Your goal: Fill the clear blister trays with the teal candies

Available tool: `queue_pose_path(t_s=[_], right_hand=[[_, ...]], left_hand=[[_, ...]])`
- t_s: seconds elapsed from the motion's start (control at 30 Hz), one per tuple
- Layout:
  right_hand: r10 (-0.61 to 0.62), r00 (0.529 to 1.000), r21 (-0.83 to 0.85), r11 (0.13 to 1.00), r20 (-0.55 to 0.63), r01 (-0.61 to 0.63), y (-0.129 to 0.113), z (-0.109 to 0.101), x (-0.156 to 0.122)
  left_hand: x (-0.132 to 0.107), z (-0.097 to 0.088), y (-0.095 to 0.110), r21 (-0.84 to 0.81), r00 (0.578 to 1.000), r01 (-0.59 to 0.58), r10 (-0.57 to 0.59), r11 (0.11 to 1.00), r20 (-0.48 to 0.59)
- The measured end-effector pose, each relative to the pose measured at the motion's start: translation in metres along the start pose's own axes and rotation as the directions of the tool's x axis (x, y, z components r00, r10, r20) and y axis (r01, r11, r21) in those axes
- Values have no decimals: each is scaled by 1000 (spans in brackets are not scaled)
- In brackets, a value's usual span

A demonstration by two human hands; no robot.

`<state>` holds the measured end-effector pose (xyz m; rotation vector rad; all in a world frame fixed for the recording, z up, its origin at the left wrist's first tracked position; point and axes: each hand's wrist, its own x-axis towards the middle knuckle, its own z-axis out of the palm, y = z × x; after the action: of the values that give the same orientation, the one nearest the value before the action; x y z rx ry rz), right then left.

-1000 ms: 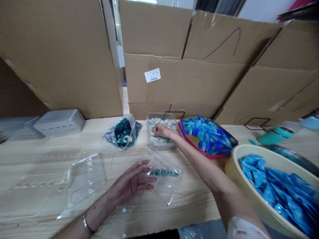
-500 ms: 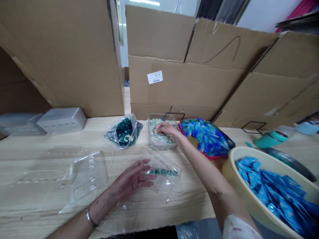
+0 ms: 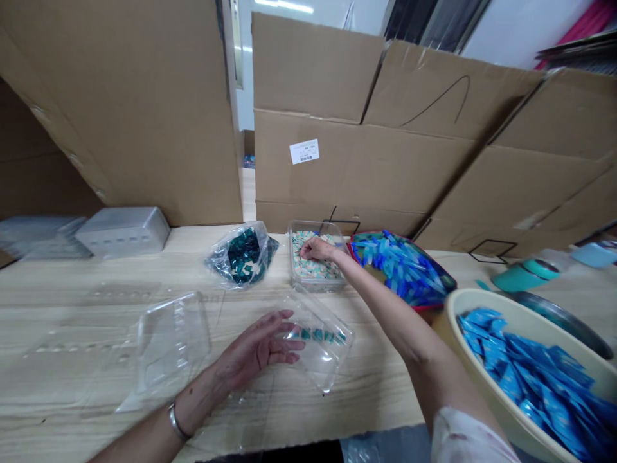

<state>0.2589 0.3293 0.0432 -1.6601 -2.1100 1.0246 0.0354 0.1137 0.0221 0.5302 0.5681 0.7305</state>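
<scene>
My right hand reaches into a clear plastic box of small pale and teal pieces. Its fingers are pinched together and point down among the pieces; what lies between the fingertips is hidden. My left hand is open, palm turned inward and fingers stretched over the left edge of a clear hinged plastic tray. A row of several small green pieces sits in that tray. Left of the box lies a clear bag with dark green pieces inside.
Another clear tray lies open at left, with stacked clear trays behind. A red-rimmed tray of blue sticks and a cream basin of blue packets stand at right. Cardboard panels wall the back; a teal bottle lies far right.
The view has shifted slightly, moving the scene a little to the right. My right hand stays in the box, its fingers slightly lower among the pieces. My left hand keeps its pose.
</scene>
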Motion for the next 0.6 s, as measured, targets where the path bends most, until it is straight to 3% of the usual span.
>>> queue_pose_path(t_s=[0.6], right_hand=[[-163, 979, -183, 966, 126, 185, 7, -5, 6]], left_hand=[[1, -2, 1, 6, 1000, 5, -5, 1000, -15]])
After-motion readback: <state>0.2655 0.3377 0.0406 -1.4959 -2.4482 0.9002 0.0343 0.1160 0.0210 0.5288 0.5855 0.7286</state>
